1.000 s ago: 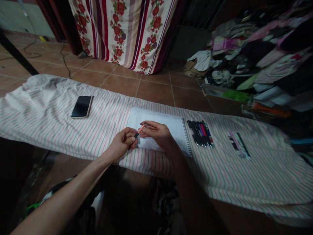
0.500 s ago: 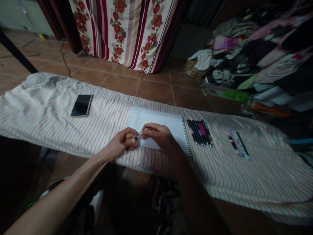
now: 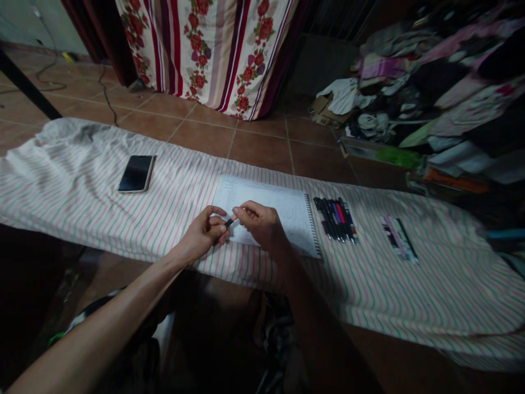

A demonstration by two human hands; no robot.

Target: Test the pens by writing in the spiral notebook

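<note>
Both my hands meet over the near edge of a spiral notebook (image 3: 279,205) that lies on a striped cloth (image 3: 82,191). My left hand (image 3: 203,235) pinches the dark end of a small pen (image 3: 229,221). My right hand (image 3: 258,223) closes its fingers over the pen's other end, hiding most of it. The hands are almost touching.
A phone (image 3: 136,173) lies face up on the cloth to the left. To the right of the notebook lies a row of several pens (image 3: 335,219), and further right a few more (image 3: 398,238). A floral curtain (image 3: 213,49) hangs behind, and piled clothes (image 3: 430,87) fill the right.
My right hand has slid over the pen's orange end, which showed a second ago and is now covered. Both hands have shifted slightly toward me along the notebook's edge.
</note>
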